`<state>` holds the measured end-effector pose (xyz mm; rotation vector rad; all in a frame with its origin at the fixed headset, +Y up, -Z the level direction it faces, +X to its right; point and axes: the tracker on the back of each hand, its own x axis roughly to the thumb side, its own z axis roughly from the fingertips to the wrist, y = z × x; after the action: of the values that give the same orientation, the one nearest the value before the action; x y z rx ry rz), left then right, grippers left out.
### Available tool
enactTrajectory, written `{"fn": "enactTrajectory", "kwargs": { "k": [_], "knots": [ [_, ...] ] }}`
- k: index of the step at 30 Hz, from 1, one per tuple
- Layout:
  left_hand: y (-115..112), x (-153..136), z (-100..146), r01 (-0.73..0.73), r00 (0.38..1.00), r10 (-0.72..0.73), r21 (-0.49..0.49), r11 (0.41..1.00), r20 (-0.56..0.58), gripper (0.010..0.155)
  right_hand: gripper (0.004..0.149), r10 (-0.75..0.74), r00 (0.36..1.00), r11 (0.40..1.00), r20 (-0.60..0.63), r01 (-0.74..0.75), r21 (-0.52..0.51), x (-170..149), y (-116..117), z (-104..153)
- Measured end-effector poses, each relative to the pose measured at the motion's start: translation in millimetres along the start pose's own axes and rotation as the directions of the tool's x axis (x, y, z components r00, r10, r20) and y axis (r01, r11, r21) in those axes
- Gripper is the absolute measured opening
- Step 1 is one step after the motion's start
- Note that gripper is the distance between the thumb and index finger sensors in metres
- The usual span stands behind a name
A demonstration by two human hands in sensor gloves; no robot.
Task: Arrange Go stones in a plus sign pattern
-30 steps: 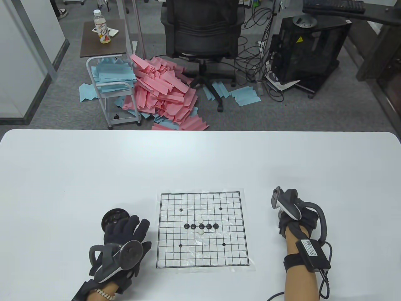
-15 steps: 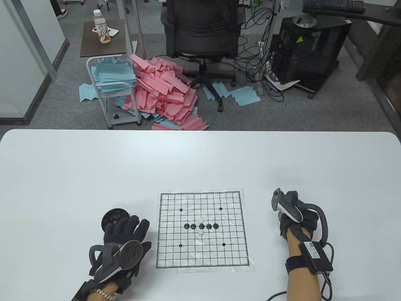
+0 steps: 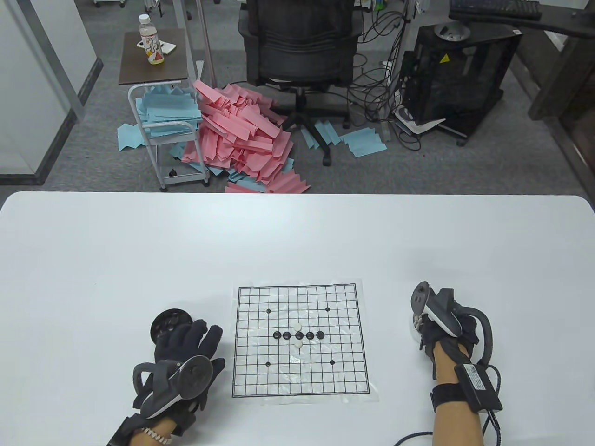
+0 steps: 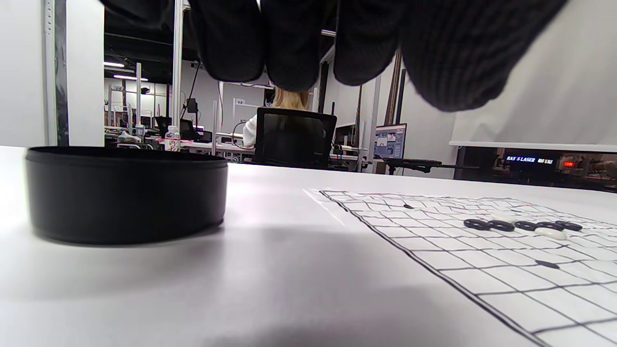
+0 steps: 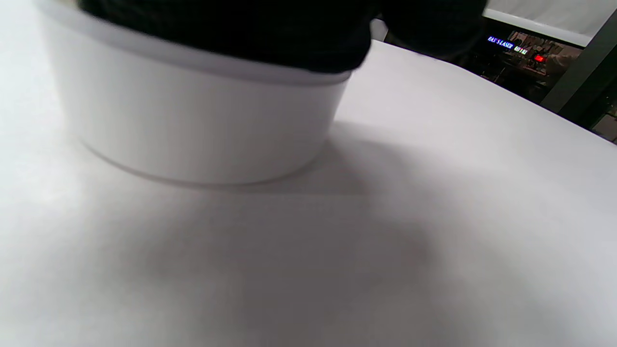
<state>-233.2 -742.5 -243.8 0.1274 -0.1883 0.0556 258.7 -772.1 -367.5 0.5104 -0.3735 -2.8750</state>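
Stones [image 3: 298,335] sit on board; right hand [image 3: 444,332] over white bowl [image 5: 193,125].

- Bright, even overhead light; the white desk [image 3: 297,241] looks nearly washed out.
- Soft shadows under the black bowl [image 4: 126,193].
- Right wrist view blurred, perhaps from motion; the white bowl [image 5: 193,125] smears.

**Little legible text**

A lit display [image 4: 528,159] behind the bench in the left wrist view reads roughly "MAX 5 LASER", with red digits beside it too small to read. The black cabinet [image 3: 458,69] right of the office chair [image 3: 297,42] bears a yellow warning triangle [image 3: 445,58].
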Motion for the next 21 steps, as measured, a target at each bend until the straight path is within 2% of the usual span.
{"fn": "enactTrajectory", "kwargs": {
  "k": [7,11,16,21],
  "knots": [
    [0.2,0.4,0.0,-0.001,1.0,0.001,-0.007,1.0,-0.003,0.071,0.038,0.087,0.995,0.99,-0.046,-0.092,-0.111,2.1,-14.8,6.7],
    [0.4,1.0,-0.3,0.0,1.0,0.0,-0.006,1.0,0.001,0.071,0.038,0.053,0.999,0.981,0.002,-0.052,-0.187,21.0,-33.6,16.5],
    [1.0,0.9,-0.2,-0.003,1.0,0.003,-0.003,1.0,0.0,0.071,0.038,-0.016,0.99,0.972,0.137,0.048,-0.229,68.5,-56.7,33.2],
    [1.1,0.6,-0.3,-0.004,1.0,0.004,-0.002,1.0,0.001,0.071,0.038,-0.022,0.966,0.97,0.258,0.083,-0.228,125.7,-66.5,49.7]
  ]
}}
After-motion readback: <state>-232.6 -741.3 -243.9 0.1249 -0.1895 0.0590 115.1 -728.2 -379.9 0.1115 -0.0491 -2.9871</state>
